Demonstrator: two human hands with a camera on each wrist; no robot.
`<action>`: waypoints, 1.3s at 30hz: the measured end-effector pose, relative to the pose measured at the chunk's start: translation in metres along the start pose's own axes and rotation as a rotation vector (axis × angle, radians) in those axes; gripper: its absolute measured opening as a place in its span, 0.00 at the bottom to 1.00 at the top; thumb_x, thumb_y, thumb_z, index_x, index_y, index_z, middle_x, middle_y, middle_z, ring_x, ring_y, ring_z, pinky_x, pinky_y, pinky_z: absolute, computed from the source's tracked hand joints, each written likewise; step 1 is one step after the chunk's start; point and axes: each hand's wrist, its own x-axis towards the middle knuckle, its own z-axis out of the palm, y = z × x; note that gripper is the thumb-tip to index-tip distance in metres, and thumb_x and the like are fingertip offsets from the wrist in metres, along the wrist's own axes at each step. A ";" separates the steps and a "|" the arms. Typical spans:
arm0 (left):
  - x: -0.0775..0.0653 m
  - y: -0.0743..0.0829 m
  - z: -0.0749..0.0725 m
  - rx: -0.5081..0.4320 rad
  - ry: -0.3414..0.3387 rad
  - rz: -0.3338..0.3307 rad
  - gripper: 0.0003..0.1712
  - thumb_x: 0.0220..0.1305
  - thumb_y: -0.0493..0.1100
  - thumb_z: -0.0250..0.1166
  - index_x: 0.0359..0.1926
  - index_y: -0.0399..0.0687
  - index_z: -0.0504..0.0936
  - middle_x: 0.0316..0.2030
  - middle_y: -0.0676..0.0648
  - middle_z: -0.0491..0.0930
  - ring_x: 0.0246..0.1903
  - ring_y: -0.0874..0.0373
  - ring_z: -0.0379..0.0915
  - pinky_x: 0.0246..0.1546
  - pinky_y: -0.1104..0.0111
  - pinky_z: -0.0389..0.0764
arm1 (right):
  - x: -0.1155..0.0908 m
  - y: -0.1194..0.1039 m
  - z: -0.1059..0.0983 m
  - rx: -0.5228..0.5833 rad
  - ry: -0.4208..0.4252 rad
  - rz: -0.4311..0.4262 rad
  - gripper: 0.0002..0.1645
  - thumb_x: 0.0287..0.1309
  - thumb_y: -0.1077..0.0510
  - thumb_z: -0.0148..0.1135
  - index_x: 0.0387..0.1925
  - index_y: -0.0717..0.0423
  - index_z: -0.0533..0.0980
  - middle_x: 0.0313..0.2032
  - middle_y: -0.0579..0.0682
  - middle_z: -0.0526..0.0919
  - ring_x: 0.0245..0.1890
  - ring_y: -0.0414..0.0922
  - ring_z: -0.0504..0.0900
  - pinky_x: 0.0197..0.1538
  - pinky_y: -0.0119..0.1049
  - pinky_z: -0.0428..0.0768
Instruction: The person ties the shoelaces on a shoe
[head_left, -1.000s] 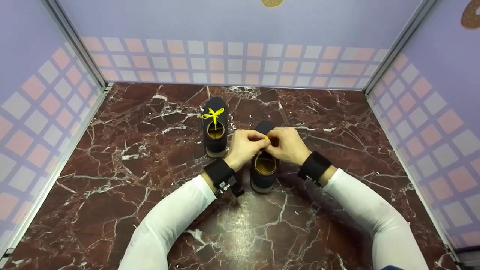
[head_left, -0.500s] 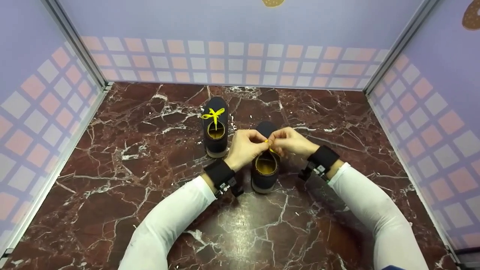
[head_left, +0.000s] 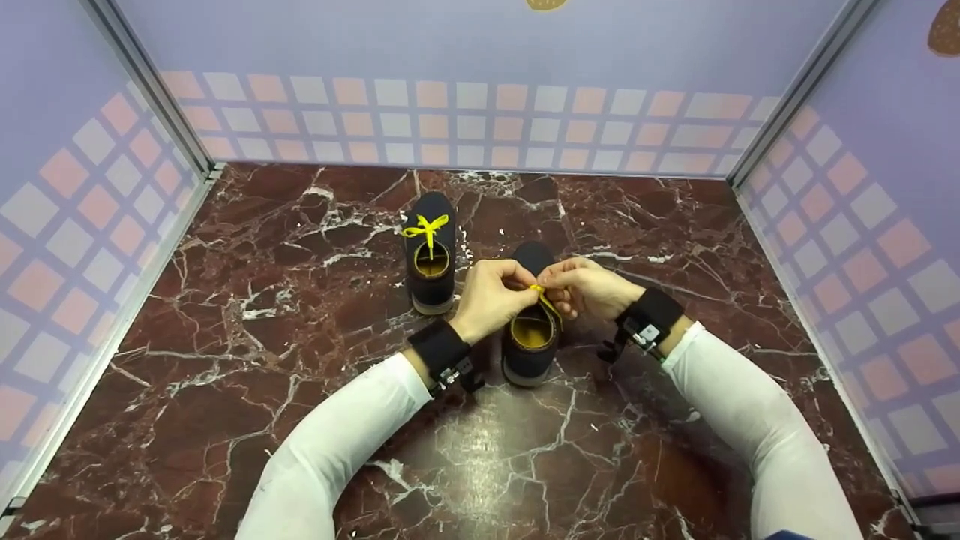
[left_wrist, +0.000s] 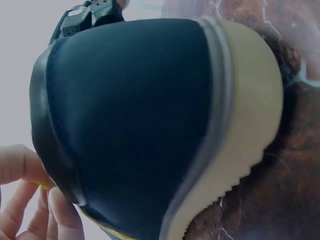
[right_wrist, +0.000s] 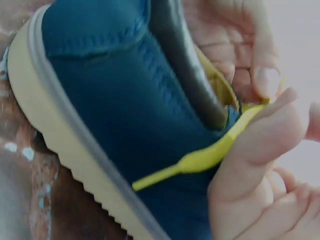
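A dark shoe [head_left: 527,361] with a yellow lining stands between my hands, its toe pointing away. My left hand [head_left: 491,298] comes in from the left and pinches the yellow shoelace [right_wrist: 210,154] over the shoe's opening. From the other side my right hand [head_left: 592,287] pinches the same lace, thumb and forefinger close to the left fingertips. In the right wrist view a lace end with a narrow tip hangs down over the shoe's side. The left wrist view is mostly filled by the shoe's heel [left_wrist: 135,110] and its pale ridged sole [left_wrist: 255,95].
A matching dark shoe [head_left: 430,289] with its yellow lace tied in a bow [head_left: 427,226] stands to the left, slightly farther away. The red-brown marbled surface [head_left: 300,420] is bounded by a back wall [head_left: 480,45] and two side walls with checkered bands.
My right hand has shifted right and turned, its wrist moving outward, and more yellow lace now shows beneath its fingers. The left hand stays nearly in place, and both shoes stand where they were.
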 end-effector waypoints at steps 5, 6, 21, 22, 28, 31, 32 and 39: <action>-0.002 -0.003 0.000 0.136 0.001 0.164 0.04 0.59 0.33 0.77 0.32 0.46 0.93 0.35 0.46 0.94 0.34 0.60 0.86 0.39 0.75 0.82 | -0.005 -0.009 0.000 -0.138 -0.007 0.008 0.16 0.86 0.60 0.50 0.38 0.53 0.79 0.22 0.43 0.70 0.20 0.38 0.75 0.25 0.29 0.74; -0.002 -0.003 0.000 0.153 0.002 0.187 0.04 0.58 0.33 0.77 0.32 0.46 0.93 0.35 0.46 0.94 0.34 0.58 0.87 0.40 0.74 0.81 | -0.006 -0.012 0.000 -0.185 -0.008 0.008 0.15 0.86 0.59 0.49 0.39 0.53 0.78 0.22 0.42 0.70 0.20 0.38 0.76 0.25 0.29 0.75; 0.006 -0.005 -0.004 0.043 -0.016 0.047 0.04 0.62 0.37 0.75 0.36 0.41 0.94 0.34 0.44 0.95 0.34 0.59 0.88 0.39 0.75 0.82 | -0.001 -0.008 0.004 -0.198 0.141 -0.164 0.09 0.83 0.58 0.60 0.51 0.59 0.83 0.29 0.45 0.87 0.24 0.38 0.84 0.26 0.28 0.81; 0.006 -0.005 -0.005 0.029 -0.017 0.038 0.04 0.62 0.37 0.76 0.36 0.41 0.95 0.35 0.44 0.95 0.34 0.61 0.87 0.39 0.76 0.82 | -0.001 -0.007 0.004 -0.191 0.143 -0.181 0.11 0.82 0.59 0.61 0.54 0.61 0.83 0.30 0.45 0.88 0.25 0.38 0.84 0.27 0.28 0.82; 0.010 -0.007 -0.009 -0.094 -0.038 -0.055 0.06 0.65 0.39 0.81 0.39 0.41 0.96 0.35 0.43 0.96 0.30 0.68 0.83 0.36 0.76 0.83 | 0.001 0.000 -0.002 -0.145 0.162 -0.259 0.17 0.75 0.69 0.65 0.60 0.75 0.84 0.34 0.45 0.95 0.29 0.37 0.88 0.32 0.26 0.86; 0.012 -0.009 -0.012 -0.180 -0.059 -0.104 0.07 0.68 0.39 0.80 0.41 0.38 0.96 0.33 0.42 0.95 0.27 0.64 0.85 0.37 0.63 0.91 | 0.002 0.003 -0.004 -0.190 0.211 -0.272 0.13 0.75 0.71 0.66 0.55 0.75 0.86 0.31 0.44 0.95 0.27 0.36 0.89 0.31 0.26 0.85; 0.012 -0.009 -0.012 -0.202 -0.063 -0.117 0.07 0.68 0.38 0.79 0.42 0.37 0.96 0.33 0.42 0.95 0.26 0.62 0.85 0.37 0.58 0.93 | 0.002 0.003 -0.004 -0.215 0.226 -0.274 0.12 0.75 0.70 0.67 0.54 0.75 0.87 0.30 0.43 0.94 0.27 0.36 0.89 0.30 0.26 0.85; 0.013 -0.012 -0.015 -0.192 -0.052 -0.133 0.08 0.71 0.37 0.76 0.43 0.34 0.95 0.32 0.45 0.94 0.26 0.54 0.85 0.31 0.69 0.89 | -0.003 -0.001 -0.004 -0.355 0.279 -0.277 0.14 0.77 0.68 0.66 0.53 0.80 0.85 0.26 0.39 0.92 0.24 0.35 0.88 0.26 0.24 0.82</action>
